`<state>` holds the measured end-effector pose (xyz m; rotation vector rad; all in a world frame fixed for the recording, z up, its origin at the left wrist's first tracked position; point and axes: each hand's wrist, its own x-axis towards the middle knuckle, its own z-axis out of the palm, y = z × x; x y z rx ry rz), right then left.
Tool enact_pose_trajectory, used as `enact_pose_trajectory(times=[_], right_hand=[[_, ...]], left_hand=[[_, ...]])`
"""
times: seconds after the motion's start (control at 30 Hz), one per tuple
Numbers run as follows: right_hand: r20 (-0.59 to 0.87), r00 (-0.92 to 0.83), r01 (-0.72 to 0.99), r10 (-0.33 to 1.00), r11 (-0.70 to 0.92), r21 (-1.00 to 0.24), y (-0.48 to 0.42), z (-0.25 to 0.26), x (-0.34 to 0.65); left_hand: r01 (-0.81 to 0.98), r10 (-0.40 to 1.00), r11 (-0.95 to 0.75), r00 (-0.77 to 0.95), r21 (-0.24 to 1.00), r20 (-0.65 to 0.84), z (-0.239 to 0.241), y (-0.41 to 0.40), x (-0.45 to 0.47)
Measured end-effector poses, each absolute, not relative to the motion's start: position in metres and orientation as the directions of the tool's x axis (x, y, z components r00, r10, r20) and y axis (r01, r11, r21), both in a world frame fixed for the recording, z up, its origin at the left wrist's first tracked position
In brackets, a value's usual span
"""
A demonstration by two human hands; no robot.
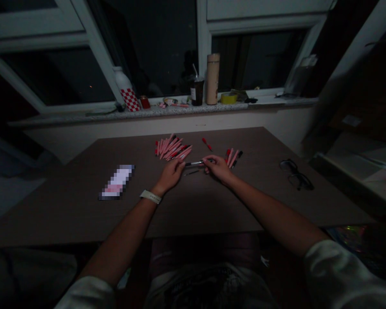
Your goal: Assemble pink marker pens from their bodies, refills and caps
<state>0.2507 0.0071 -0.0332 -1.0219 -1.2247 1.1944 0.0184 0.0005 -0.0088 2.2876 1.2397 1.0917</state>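
Note:
A slim pen (194, 163) with a clear barrel and dark ends is stretched level between my two hands, just above the table. My left hand (173, 173) pinches its left end, and my right hand (218, 166) grips the right end, hiding that tip. Below the pen a thin dark refill-like stick (191, 173) lies on the wood. Beyond my left hand is a heap of pink and red pens (172, 148). A smaller group of pens (233, 158) rests just past my right hand. One red pen (207, 144) lies alone between the two groups.
A phone with a lit screen (117, 182) lies on the left of the table (196, 210), black-framed glasses (296, 174) on the right. Along the windowsill (167, 112) stand a checkered bottle (128, 92), an iced drink cup (197, 92), a tan flask (212, 79) and yellow tape (228, 98).

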Motion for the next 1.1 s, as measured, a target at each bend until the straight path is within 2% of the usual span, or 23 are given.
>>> enact_pose_trajectory(times=[0.47,0.63,0.83,1.1], right_hand=[[0.105,-0.096,-0.086,0.990,0.096,-0.992,-0.001,-0.026,0.249],[0.080,-0.105,-0.129,0.991,0.067,-0.989,-0.007,-0.019,0.249],[0.067,-0.078,-0.133,0.995,0.056,-0.990,-0.004,-0.020,0.249],[0.046,0.015,-0.145,0.999,0.048,-0.988,0.003,-0.026,0.250]], left_hand=[[0.578,0.826,-0.559,0.325,0.594,0.460,-0.010,0.002,0.017],[0.581,0.802,-0.592,0.349,0.559,0.486,-0.010,0.001,0.019],[0.605,0.839,-0.540,0.331,0.585,0.432,-0.008,0.002,0.016],[0.640,0.839,-0.522,0.266,0.564,0.475,-0.011,0.005,0.014]])
